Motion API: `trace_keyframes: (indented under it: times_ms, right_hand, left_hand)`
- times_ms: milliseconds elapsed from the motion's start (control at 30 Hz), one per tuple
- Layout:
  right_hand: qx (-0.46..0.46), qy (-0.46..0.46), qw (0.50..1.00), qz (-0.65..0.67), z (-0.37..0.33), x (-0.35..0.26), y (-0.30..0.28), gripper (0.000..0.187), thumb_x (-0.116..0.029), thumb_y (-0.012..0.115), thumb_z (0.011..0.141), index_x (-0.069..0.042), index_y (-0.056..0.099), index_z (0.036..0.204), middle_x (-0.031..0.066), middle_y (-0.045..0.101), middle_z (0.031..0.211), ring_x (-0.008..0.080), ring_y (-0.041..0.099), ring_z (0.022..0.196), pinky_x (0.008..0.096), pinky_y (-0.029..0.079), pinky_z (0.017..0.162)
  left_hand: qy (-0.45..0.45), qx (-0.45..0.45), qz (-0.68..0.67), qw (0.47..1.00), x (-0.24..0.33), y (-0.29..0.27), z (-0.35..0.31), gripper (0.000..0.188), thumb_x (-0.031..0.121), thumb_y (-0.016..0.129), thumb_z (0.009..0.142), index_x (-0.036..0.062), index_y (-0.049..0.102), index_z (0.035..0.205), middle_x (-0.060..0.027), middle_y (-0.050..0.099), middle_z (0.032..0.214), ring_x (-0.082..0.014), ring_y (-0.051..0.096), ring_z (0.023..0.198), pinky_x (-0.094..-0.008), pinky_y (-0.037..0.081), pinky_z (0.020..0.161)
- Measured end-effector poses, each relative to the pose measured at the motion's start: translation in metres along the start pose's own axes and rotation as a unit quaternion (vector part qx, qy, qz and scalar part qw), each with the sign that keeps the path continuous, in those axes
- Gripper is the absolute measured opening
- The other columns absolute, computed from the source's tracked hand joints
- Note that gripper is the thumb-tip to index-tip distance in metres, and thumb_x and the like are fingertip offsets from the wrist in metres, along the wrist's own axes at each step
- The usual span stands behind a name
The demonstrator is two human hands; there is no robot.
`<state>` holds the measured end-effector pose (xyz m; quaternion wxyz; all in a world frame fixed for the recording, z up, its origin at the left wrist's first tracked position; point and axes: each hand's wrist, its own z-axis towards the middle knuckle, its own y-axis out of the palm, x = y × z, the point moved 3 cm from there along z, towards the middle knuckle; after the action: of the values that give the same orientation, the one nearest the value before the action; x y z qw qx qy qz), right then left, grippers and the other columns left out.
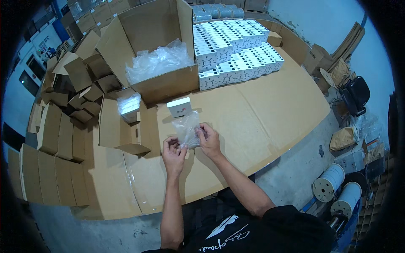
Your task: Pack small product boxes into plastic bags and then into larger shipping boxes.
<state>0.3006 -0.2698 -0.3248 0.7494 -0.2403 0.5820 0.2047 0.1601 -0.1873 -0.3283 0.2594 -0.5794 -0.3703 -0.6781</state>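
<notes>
Between my two hands is a clear plastic bag, held over the cardboard-covered table. My left hand pinches its lower left part, fingers curled. On its right edge my right hand has its fingers closed. Whether anything lies inside the bag I cannot make out. Just beyond the bag stands a small white box, touched by neither hand. Left of it is an open brown carton with plastic-wrapped white boxes in its far end.
A large open carton full of clear plastic bags stands at the back. Stacked white boxes fill the far right of the table. Brown cartons crowd the left. Cable spools sit on the floor at right.
</notes>
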Motion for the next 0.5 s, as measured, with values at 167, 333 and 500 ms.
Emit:
trace_keyframes:
  times_ms: [167, 333, 500]
  right_hand:
    - [0.033, -0.040, 0.998, -0.018, 0.002, -0.006, -0.005, 0.012, -0.009, 0.057, 0.099, 0.000, 0.063, 0.105, 0.0078, 0.067, 0.077, 0.0103, 0.063, 0.070, 0.0300, 0.050, 0.064]
    - [0.039, 0.011, 0.999, -0.024, 0.005, -0.009, -0.013, 0.012, -0.009, 0.055, 0.100, 0.000, 0.062, 0.103, 0.0109, 0.066, 0.075, 0.0139, 0.064, 0.066, 0.0315, 0.048, 0.061]
    - [0.017, -0.013, 1.000, -0.023, -0.005, -0.015, -0.002, 0.009, -0.009, 0.056, 0.100, -0.002, 0.059, 0.104, 0.0057, 0.057, 0.068, 0.0099, 0.052, 0.059, 0.0297, 0.043, 0.055]
  left_hand:
    - [-0.041, -0.045, -0.065, 0.996, 0.005, -0.008, -0.001, 0.050, -0.014, 0.065, 0.084, 0.0026, 0.047, 0.127, -0.0078, 0.052, 0.117, -0.0158, 0.057, 0.109, -0.0287, 0.050, 0.093]
    - [-0.027, -0.029, -0.082, 0.996, 0.012, -0.022, 0.000, 0.047, -0.009, 0.065, 0.086, 0.0026, 0.049, 0.129, -0.0074, 0.052, 0.118, -0.0154, 0.057, 0.106, -0.0273, 0.050, 0.089]
    - [-0.054, 0.018, -0.033, 0.998, 0.007, -0.005, 0.013, 0.031, 0.008, 0.066, 0.096, 0.0004, 0.054, 0.123, -0.0088, 0.059, 0.115, -0.0144, 0.060, 0.103, -0.0262, 0.051, 0.086]
